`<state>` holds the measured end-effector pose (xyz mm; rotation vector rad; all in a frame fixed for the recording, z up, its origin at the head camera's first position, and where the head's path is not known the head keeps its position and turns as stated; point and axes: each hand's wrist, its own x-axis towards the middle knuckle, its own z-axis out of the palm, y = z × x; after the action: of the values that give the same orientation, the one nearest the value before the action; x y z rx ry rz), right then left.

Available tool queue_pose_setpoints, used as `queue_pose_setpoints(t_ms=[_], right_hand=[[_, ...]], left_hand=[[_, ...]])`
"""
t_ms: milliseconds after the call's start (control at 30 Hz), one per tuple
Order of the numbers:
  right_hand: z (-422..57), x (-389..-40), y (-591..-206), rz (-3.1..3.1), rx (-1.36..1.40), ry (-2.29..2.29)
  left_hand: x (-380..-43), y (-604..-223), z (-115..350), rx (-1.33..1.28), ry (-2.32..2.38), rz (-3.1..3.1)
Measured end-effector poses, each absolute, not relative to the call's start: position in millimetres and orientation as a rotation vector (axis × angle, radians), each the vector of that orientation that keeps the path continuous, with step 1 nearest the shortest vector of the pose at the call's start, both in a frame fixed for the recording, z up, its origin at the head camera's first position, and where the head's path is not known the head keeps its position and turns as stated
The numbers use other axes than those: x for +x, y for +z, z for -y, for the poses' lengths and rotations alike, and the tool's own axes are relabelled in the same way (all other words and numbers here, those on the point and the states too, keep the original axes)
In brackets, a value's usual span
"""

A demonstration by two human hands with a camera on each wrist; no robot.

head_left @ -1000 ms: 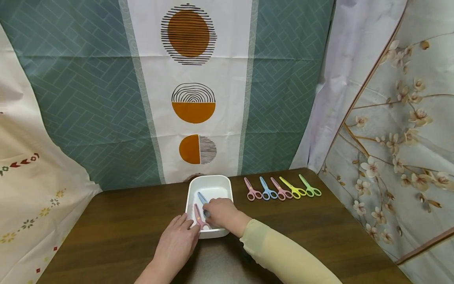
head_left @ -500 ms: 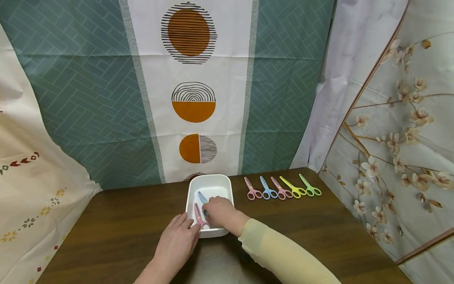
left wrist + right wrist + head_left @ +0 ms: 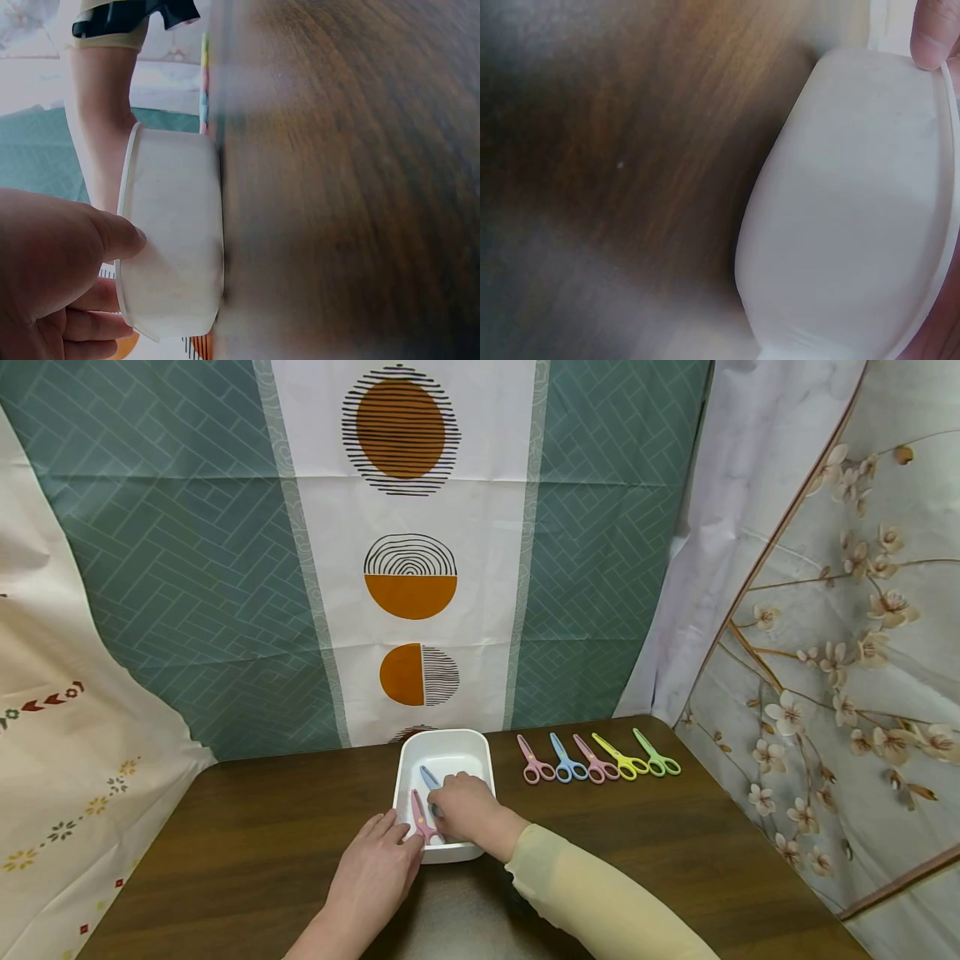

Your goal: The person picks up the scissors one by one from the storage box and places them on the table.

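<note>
A white plastic tray stands on the brown table; its outer wall fills much of the right wrist view. My left hand holds the tray's near left corner, thumb against the outer wall and fingers beyond the rim, as the left wrist view shows. Inside the tray, my right hand holds a pair of blue scissors by the handle end, which the hand largely covers. Pink scissors lie to their left, blades pointing away, their handles partly behind my left fingertips.
Right of the tray, near the table's far edge, several scissors lie in a row: pink, blue, pink, yellow and green. Printed cloth hangs behind the table, with more cloth at both sides.
</note>
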<state>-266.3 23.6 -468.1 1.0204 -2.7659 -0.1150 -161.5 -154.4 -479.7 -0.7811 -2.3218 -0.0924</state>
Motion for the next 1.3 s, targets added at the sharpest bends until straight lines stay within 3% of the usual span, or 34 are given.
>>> queue_pose_setpoints(t_ms=[1300], right_hand=[[-70,-245,-445,2.614,1.032,0.068]], left_hand=[[-164,-483,157,-0.818,-0.095,2.294]])
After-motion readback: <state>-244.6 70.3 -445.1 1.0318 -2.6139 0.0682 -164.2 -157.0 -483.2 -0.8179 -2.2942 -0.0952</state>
